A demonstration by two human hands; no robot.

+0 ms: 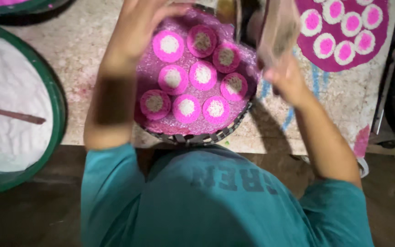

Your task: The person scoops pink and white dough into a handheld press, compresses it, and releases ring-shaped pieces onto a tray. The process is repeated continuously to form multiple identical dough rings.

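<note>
A round woven tray (193, 137) lined with glittery pink material lies on the table in front of me. It holds several pink discs with white middles (187, 108); some middles look brownish (154, 103). My left hand (138, 27) hovers over the tray's far left part. Its fingertips are blurred and cut off by the top edge, and nothing shows in it. My right hand (289, 80) is raised just right of the tray. It grips a blurred tan container (277, 32) tilted over the tray's far right rim.
A large green-rimmed basin (56, 105) of white powder with a brown stick (14, 115) in it stands at the left. A magenta round sheet (307, 50) with several pink-and-white discs lies at the far right. The pale stone table's front edge (261, 148) runs below the tray.
</note>
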